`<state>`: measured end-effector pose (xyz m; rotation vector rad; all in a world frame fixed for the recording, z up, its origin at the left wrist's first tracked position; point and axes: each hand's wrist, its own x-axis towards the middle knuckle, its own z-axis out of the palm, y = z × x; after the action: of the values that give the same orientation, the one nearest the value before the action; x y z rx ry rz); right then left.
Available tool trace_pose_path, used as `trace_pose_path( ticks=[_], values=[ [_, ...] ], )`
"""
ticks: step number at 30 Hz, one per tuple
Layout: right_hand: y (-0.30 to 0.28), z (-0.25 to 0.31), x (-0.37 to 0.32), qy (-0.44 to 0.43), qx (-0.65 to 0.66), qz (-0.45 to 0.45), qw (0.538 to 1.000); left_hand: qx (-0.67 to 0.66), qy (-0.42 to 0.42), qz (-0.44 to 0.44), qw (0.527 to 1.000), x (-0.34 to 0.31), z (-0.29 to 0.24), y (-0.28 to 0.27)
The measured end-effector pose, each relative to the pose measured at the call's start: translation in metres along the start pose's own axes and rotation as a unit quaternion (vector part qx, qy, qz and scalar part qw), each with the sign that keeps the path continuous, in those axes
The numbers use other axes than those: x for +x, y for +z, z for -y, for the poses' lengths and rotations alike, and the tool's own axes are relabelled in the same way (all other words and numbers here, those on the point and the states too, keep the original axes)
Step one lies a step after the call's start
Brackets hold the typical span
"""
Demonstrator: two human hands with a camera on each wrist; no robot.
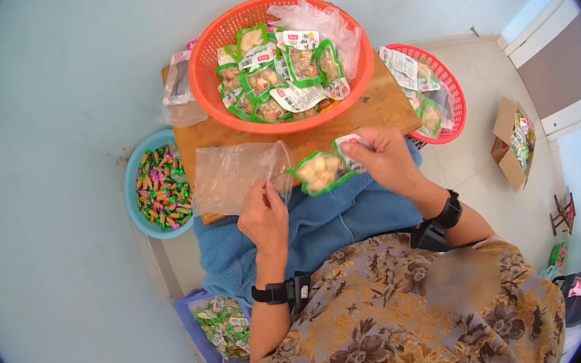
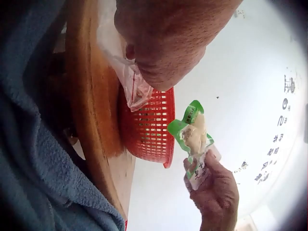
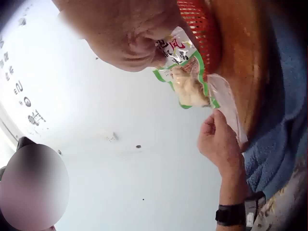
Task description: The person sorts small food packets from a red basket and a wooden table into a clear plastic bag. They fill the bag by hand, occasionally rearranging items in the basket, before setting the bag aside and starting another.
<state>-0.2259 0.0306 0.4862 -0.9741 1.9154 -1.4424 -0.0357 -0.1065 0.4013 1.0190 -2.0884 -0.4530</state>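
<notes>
The left hand [image 1: 264,217] pinches the edge of a clear plastic bag [image 1: 235,174] that lies over the front left of the wooden table. In the right hand [image 1: 391,162] is a green-edged food packet [image 1: 322,172], gripped by its white printed end between thumb and fingers. The packet's other end points at the bag's right edge, close to the left hand. In the left wrist view the right hand [image 2: 216,190] holds the packet [image 2: 195,134] up beside the red basket. The right wrist view shows the left hand [image 3: 221,144] just below the packet [image 3: 188,86].
An orange basket [image 1: 291,125] of similar packets stands on the table [image 1: 370,117]. Around it are a red basket [image 1: 456,99], a blue basin [image 1: 135,200] of wrapped pieces, a purple bin [image 1: 194,331] and a cardboard box [image 1: 504,133]. A blue cloth [image 1: 332,223] covers the lap.
</notes>
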Motion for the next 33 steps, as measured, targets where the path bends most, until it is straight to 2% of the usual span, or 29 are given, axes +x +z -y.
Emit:
trace_pose_path(
  ticks=[1, 3, 5, 7, 8, 10, 11, 13, 16, 20, 22, 25, 27, 33],
  values=[
    [0.006, -0.002, -0.004, 0.002, -0.001, 0.002, 1.000, 0.000, -0.002, 0.001, 1.000, 0.000, 0.000, 0.000],
    [0.020, -0.005, -0.011, 0.096, 0.167, 0.033, 0.981, -0.013, -0.011, 0.009, 1.000, 0.000, -0.001, -0.001],
    [0.028, -0.025, -0.010, 0.101, 0.153, 0.043, 0.982, -0.012, -0.015, 0.009, 1.000, 0.000, -0.004, 0.000],
    [0.039, -0.033, -0.009, 0.153, 0.248, 0.030, 0.956, -0.012, -0.016, 0.008, 1.000, 0.001, -0.007, 0.000],
    [0.042, -0.037, -0.007, 0.153, 0.248, 0.031, 0.956, -0.016, -0.017, 0.006, 1.000, 0.001, -0.009, 0.000],
    [0.047, -0.044, -0.004, 0.207, 0.302, 0.004, 0.931, -0.019, -0.018, 0.000, 1.000, 0.000, -0.013, -0.002],
    [0.047, -0.047, -0.003, 0.206, 0.301, 0.006, 0.931, -0.025, -0.039, 0.023, 0.999, -0.001, -0.015, -0.003],
    [0.048, -0.048, -0.001, 0.231, 0.360, -0.006, 0.904, -0.031, -0.061, 0.043, 0.997, -0.002, -0.015, -0.003],
    [0.043, -0.037, 0.001, 0.221, 0.405, -0.030, 0.887, -0.026, -0.032, 0.018, 0.999, -0.004, -0.011, -0.001],
    [0.046, -0.049, 0.001, 0.221, 0.401, -0.006, 0.889, -0.020, -0.005, 0.002, 1.000, -0.004, -0.009, 0.001],
    [0.049, -0.053, 0.000, 0.219, 0.349, 0.019, 0.911, -0.028, -0.002, -0.005, 1.000, -0.003, -0.011, 0.001],
    [0.053, -0.049, -0.001, 0.221, 0.358, 0.030, 0.906, -0.039, 0.004, -0.016, 0.999, -0.002, -0.014, -0.001],
    [0.056, -0.046, 0.001, 0.228, 0.372, 0.041, 0.899, -0.034, 0.014, 0.017, 0.999, -0.004, -0.015, 0.001],
    [0.084, -0.062, 0.008, 0.248, 0.427, 0.092, 0.865, -0.077, 0.030, 0.047, 0.995, -0.002, -0.025, 0.005]
  ],
)
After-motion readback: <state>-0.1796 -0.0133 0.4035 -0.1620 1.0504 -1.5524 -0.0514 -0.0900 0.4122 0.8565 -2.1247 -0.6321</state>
